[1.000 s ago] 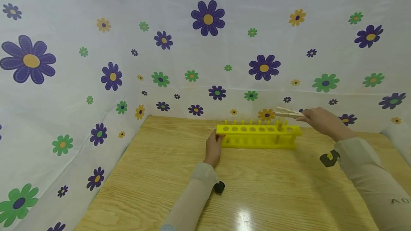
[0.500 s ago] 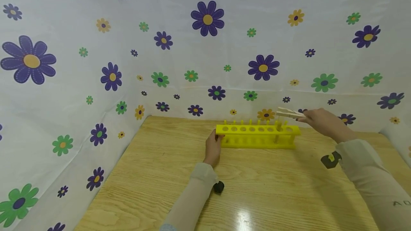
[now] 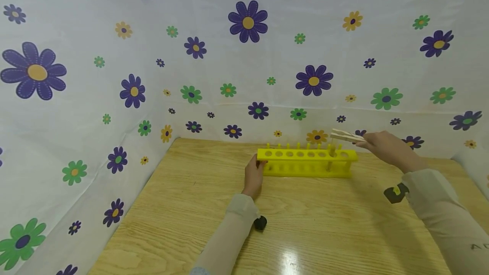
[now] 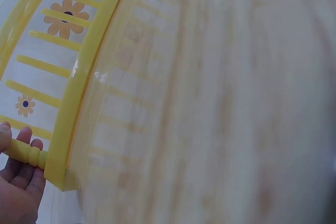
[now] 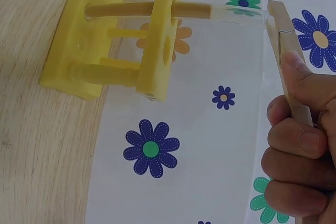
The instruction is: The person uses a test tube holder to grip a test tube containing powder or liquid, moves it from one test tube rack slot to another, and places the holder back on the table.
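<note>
A yellow test tube rack [image 3: 298, 174] stands on the table. My left hand [image 3: 253, 179] grips its left-end post [image 4: 23, 152], fingers and thumb around it. One test tube [image 5: 191, 10], partly filled with brown liquid, stands upright in a hole near the rack's right end. My right hand [image 3: 387, 150] holds a wooden test tube holder [image 5: 281, 30], with the thumb lying along it and the other fingers curled round the handle. The holder's front end [image 3: 340, 135] is at the tube's mouth; whether it clamps the glass, I cannot tell.
The wooden table [image 3: 214, 211] extends in front of the rack. Behind it and to the left hang white sheets [image 3: 214, 71] printed with flowers. A row of yellow pegs [image 3: 288, 144] rises along the rack's back. Dark wrist devices [image 3: 395, 193] sit at both cuffs.
My right hand and the test tube holder have shifted slightly right and down. The rack, the tube and my left hand stay in place.
</note>
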Demonstrator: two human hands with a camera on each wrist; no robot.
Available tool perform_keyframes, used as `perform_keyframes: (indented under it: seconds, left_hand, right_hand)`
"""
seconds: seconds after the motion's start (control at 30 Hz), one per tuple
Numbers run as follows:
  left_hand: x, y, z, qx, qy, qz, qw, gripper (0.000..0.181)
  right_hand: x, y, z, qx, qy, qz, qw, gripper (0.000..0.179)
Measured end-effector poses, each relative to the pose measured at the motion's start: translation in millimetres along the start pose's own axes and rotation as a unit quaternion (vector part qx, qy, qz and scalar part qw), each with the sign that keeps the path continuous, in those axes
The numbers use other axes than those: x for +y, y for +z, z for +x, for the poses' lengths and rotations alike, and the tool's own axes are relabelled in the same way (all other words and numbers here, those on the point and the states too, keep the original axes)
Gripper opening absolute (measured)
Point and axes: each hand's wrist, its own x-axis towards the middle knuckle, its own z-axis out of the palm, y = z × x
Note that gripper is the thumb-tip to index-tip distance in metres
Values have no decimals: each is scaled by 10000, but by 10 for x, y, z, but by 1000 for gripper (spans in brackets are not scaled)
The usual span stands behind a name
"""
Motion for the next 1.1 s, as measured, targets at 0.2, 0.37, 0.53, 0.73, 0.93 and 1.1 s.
perform_keyframes:
  seconds: [0.2,0.37,0.53,0.73,0.93,1.1]
  left_hand:
    - [21,-6,-12,-31,-78,3,10000,19]
    - [42,-11,-27,-10,-26,127,9999,18]
    - [48,-12,-26,-5,-60,136,9999,18]
    - [33,-8,-23,-4,-110,65,9999,19]
    - [28,-2,-27,-9,-206,81,9998,19]
    - [29,3,-29,-12,-184,76,9998,20]
  right_hand:
    - [21,3,-14,-16,-33,-22,10000,39]
    - [33,4,-50,1,-68,-41,10000,36]
    - [23,-3,-94,36,-25,-53,10000,34]
    - [13,-10,-141,56,-18,32,10000,33]
    - [19,-15,-169,51,26,71,10000,35]
    - [16,-19,-194,141,-65,91,9998,35]
